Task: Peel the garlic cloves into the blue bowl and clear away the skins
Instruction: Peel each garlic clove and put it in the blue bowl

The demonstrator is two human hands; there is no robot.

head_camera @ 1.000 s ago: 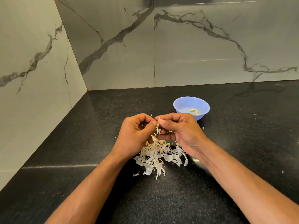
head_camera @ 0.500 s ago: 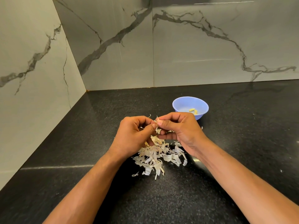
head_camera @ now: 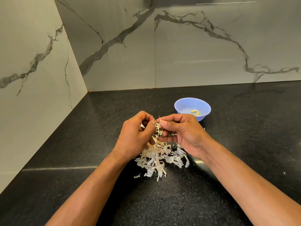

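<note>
Grey marble wall tiles [head_camera: 195,46] with dark veins stand behind and to the left of a black speckled stone surface [head_camera: 244,144], and they meet at the far left corner of the surface.

A small round blue plastic bowl [head_camera: 180,105] sits toward the back edge of the surface, right of the middle. Two pale yellow peeled garlic cloves [head_camera: 195,112] lie inside it, near its right wall.

Both hands are held close together in front of the bowl, above the surface. The left hand [head_camera: 136,136] has its fingers curled in, and its thumb and fingers pinch a bit of garlic with thin papery skin [head_camera: 157,128]. The right hand [head_camera: 182,132] pinches the top of the same bit between thumb and first finger, so both grips are narrow and holding it. The clove itself is mostly hidden by the fingers and the skin.

A loose pile of white and tan garlic skins [head_camera: 159,159] lies on the surface just under the hands, well in from the near edge. A few small scraps [head_camera: 137,176] lie beside the pile on its near left side.
</note>
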